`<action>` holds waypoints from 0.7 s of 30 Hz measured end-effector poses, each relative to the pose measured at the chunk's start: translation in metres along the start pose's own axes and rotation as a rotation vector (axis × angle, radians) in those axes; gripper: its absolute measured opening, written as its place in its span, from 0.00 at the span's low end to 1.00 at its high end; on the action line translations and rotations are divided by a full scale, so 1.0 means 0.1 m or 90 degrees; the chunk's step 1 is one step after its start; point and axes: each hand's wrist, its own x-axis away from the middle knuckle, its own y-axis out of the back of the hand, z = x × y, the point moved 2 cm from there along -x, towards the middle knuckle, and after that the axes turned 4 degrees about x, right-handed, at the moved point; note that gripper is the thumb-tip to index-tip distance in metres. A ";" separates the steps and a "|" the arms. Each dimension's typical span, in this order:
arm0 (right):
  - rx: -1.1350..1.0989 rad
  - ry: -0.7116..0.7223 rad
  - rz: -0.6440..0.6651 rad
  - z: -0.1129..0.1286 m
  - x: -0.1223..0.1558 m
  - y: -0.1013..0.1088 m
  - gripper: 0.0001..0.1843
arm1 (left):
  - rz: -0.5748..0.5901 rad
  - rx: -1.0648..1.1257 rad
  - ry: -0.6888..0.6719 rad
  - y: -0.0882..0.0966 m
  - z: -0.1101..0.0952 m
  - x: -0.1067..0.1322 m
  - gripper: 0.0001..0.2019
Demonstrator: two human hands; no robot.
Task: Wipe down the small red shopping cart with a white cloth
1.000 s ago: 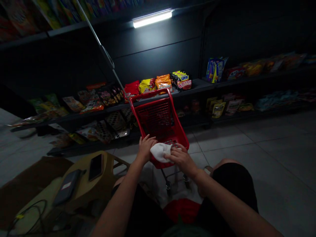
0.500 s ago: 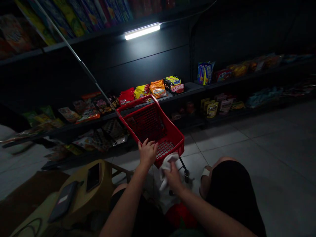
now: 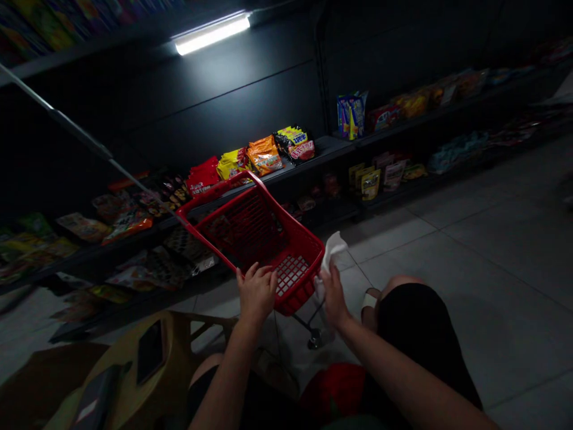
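Head view: the left hand (image 3: 256,292), fingers spread, rests on the near edge of a red wheeled shopping basket (image 3: 242,230), which stands at 12 o'clock. The right hand (image 3: 333,297), at 1 o'clock, pinches a white cloth (image 3: 332,254) beside the basket's corner. Snack packets (image 3: 264,156) lie on a shelf (image 3: 329,146) beyond.

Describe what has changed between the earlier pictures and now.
The white cloth has come off the near end of the red shopping cart: the right hand now holds it up beside the cart's side wall. The left hand stays at the near end, and the cart's far end has swung left. The shelved snack packets stayed put.
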 end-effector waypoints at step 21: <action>-0.056 -0.156 0.222 -0.33 0.87 -0.59 0.21 | 0.319 0.016 0.050 -0.15 -0.45 -0.12 0.24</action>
